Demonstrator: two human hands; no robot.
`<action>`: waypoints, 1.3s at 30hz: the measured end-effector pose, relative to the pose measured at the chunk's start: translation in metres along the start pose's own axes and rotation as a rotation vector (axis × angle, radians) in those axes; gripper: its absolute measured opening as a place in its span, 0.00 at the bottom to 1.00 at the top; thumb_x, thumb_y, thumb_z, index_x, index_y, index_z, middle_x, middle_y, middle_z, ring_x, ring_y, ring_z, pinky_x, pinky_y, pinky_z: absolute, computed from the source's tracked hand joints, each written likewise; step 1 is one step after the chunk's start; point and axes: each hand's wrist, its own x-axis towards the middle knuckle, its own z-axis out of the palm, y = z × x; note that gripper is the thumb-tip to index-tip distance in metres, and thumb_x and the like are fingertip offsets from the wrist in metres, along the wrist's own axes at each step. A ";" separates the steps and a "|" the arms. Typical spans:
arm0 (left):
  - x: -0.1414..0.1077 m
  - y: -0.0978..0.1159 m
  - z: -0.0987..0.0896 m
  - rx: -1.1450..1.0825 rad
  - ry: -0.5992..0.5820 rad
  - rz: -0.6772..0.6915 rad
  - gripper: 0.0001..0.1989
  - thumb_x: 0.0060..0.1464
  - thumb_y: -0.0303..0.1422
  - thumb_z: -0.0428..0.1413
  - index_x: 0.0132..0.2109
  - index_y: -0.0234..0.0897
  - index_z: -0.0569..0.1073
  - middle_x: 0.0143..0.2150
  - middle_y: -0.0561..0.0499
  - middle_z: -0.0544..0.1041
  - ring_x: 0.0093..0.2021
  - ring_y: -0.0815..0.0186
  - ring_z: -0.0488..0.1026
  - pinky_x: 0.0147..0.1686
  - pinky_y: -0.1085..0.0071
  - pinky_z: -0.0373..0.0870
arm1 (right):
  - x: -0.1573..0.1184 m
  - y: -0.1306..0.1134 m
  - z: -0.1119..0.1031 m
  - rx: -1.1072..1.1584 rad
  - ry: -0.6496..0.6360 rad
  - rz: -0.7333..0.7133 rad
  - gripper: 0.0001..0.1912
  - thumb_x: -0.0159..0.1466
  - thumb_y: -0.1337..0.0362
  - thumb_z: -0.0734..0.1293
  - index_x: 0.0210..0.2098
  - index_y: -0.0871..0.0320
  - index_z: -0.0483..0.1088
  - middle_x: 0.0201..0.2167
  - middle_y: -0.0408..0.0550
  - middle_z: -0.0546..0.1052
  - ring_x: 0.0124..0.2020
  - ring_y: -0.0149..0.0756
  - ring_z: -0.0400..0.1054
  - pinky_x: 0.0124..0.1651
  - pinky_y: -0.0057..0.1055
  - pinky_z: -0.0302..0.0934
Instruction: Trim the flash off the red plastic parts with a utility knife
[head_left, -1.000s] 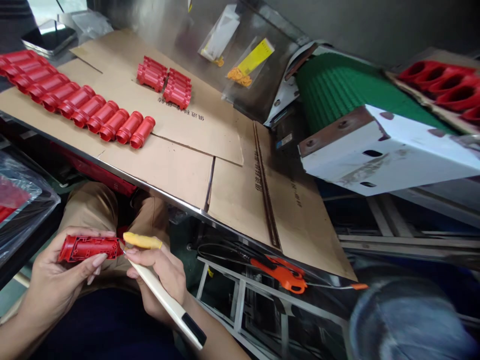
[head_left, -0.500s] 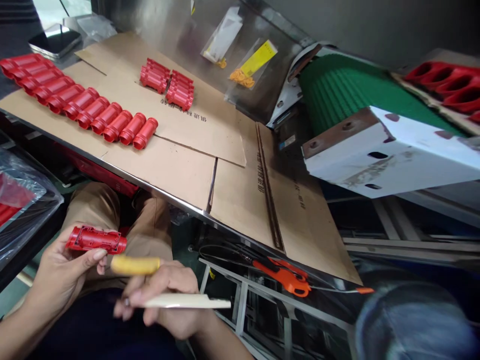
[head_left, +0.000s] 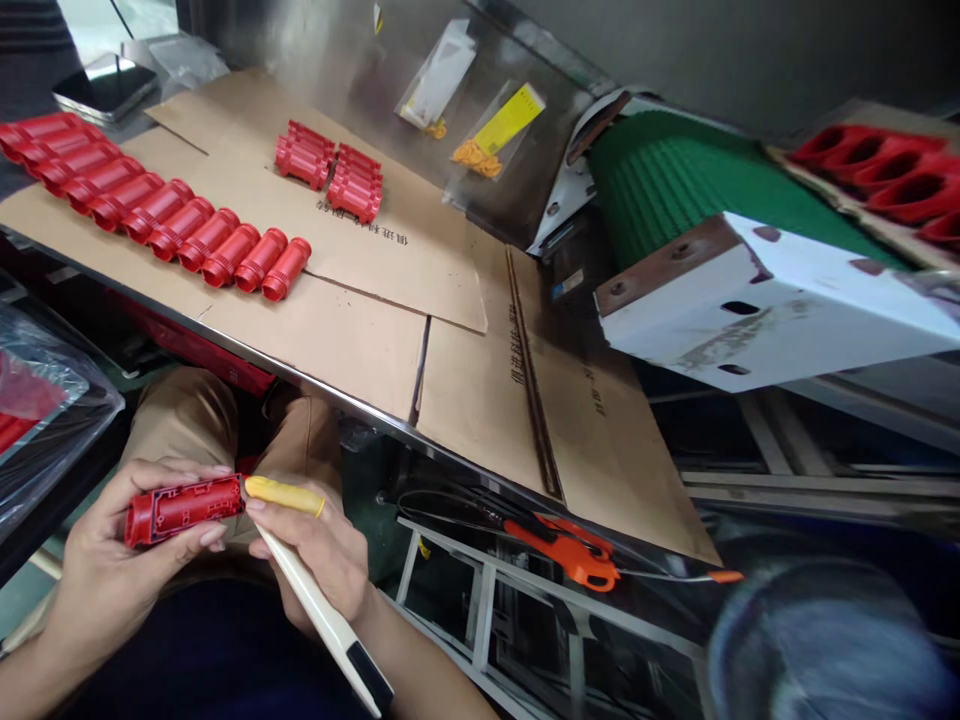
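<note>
My left hand [head_left: 112,560] is closed around a red plastic housing [head_left: 184,508], its ribbed hollow side facing up, thumb along the near edge. Between the fingers of my right hand [head_left: 322,550] is a slim cream-handled tool [head_left: 315,600] with a black section near its rear end. The tool slants down to the right, and its working tip is hidden by the fingers at the housing's right end. A yellow finger cot [head_left: 285,494] covers my right index finger, whose tip meets that same end.
Red housings stand in a long row [head_left: 180,228] on the cardboard-covered table [head_left: 360,345], with two small groups [head_left: 304,155] behind. A white metal frame [head_left: 772,300] beside a green belt [head_left: 675,180] juts in at the right. An orange-handled tool [head_left: 562,555] hangs below the table edge.
My right hand has moved left and up to the housing's right end, and the tool has swung from level to steeply slanted. The left hand has tilted the housing and wrapped more fingers behind it.
</note>
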 end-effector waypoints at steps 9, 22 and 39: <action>-0.001 -0.001 0.002 -0.044 0.003 -0.103 0.16 0.45 0.42 0.81 0.39 0.49 0.86 0.42 0.49 0.88 0.34 0.57 0.83 0.33 0.66 0.84 | -0.001 0.000 -0.007 -0.074 -0.126 0.027 0.29 0.75 0.76 0.68 0.73 0.58 0.68 0.53 0.61 0.87 0.51 0.48 0.86 0.53 0.41 0.85; 0.007 0.000 0.007 -0.337 -0.080 -0.255 0.19 0.45 0.37 0.82 0.42 0.38 0.87 0.48 0.42 0.90 0.27 0.65 0.81 0.28 0.71 0.79 | -0.006 0.004 -0.026 0.043 0.154 0.441 0.08 0.77 0.61 0.73 0.53 0.53 0.84 0.42 0.54 0.90 0.39 0.44 0.86 0.47 0.42 0.85; 0.156 0.087 0.082 1.301 -0.459 0.608 0.28 0.72 0.46 0.51 0.68 0.30 0.66 0.47 0.29 0.87 0.42 0.39 0.87 0.42 0.51 0.79 | -0.032 0.012 -0.013 0.104 0.246 0.457 0.11 0.79 0.52 0.71 0.53 0.49 0.83 0.40 0.51 0.88 0.41 0.42 0.85 0.43 0.34 0.82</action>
